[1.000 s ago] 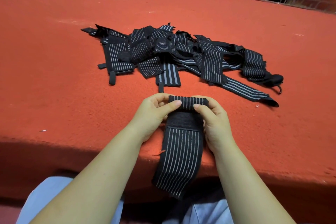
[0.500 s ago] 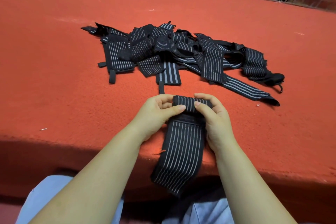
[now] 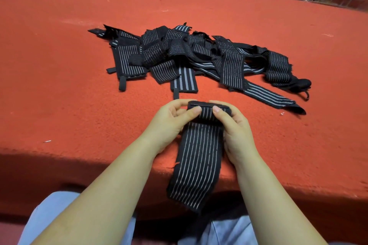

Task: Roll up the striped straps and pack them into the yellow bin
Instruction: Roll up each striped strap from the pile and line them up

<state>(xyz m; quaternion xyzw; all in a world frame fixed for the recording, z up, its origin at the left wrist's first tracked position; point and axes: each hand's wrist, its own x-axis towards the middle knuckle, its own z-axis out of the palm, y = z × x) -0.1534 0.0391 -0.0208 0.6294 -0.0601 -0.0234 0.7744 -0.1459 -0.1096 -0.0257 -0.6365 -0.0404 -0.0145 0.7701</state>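
- Left hand (image 3: 167,123): fingers curled, thumb pressing left end of rolled strap (image 3: 209,112).
- Roll pinched between both thumbs and fingers, near front edge of red surface (image 3: 59,95); unrolled tail hanging over that edge.
- Right hand (image 3: 237,131): fingers curled round right end.
- Beyond: heap of loose straps (image 3: 199,57).

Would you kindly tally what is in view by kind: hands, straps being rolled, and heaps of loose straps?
Hands: 2, left hand and right hand
Strap being rolled: 1
Heap of loose straps: 1; single straps inside it cannot be counted
Total: 4
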